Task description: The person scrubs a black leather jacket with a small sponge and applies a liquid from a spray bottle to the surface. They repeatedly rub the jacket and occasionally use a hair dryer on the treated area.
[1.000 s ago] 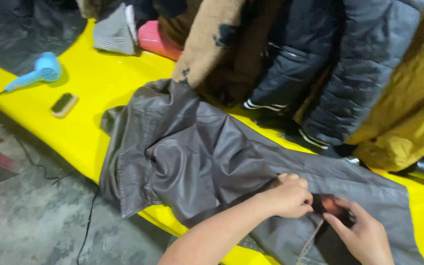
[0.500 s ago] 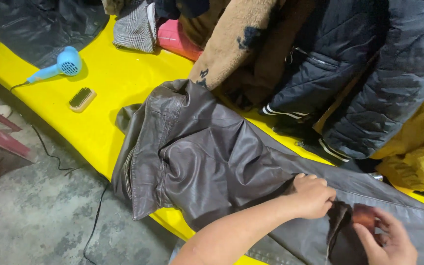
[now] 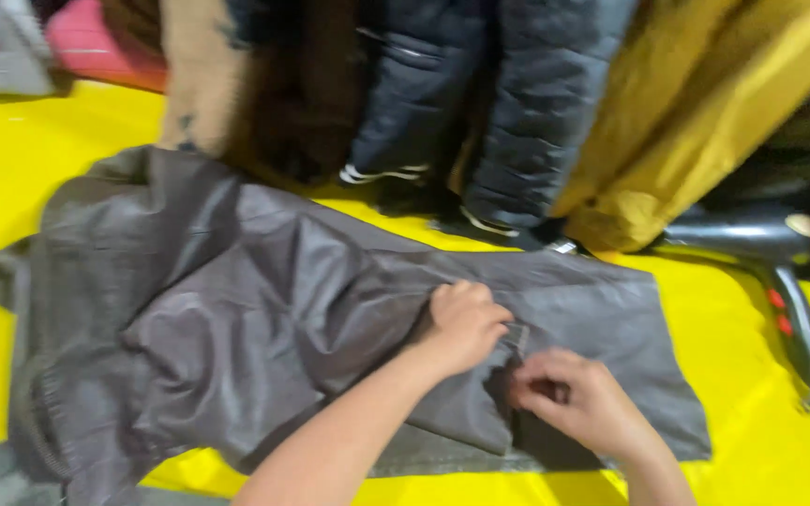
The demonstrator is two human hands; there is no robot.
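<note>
A big grey jacket (image 3: 236, 309) lies flat on the yellow table (image 3: 58, 169), filling the left & middle of the frame. The left hand (image 3: 466, 323) is curled into a loose fist pressing on the jacket near the middle, w/ the right hand (image 3: 583, 403) just beside it at lower right, fingers pinched together on a dark fold of it. More coats (image 3: 480, 103) hang along the top, & a dark hair dryer (image 3: 771, 253) lies at the right edge.

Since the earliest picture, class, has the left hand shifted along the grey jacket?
Cannot tell: the camera itself swung. The left hand presses the grey jacket beside the right hand, near the same seam as before.
</note>
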